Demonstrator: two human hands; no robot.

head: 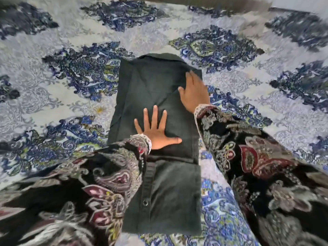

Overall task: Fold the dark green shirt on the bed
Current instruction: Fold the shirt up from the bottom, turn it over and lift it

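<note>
Item: dark green shirt (pixel 156 96), lying on the bed (pixel 53 96) near the middle of the patterned blue and grey bedspread. It is folded into a long narrow panel. Long axis runs from the near edge of the bed toward the far edge; collar at the far end, hem at the near end. A button placket with one visible button runs along the near half.

Left hand (pixel 156 132): palm down, flat on the middle of the shirt, fingers spread wide and pointing toward the collar, thumb out to the right. It grips nothing.

Right hand (pixel 194 93): palm down on the shirt's right edge, nearer the collar, fingers together and extended, pressing a folded-in layer. No cloth pinched.

Both forearms wear dark paisley sleeves (pixel 248 157). The left sleeve covers the shirt's near left side. Bedspread pattern is blurred toward the far edge.
</note>
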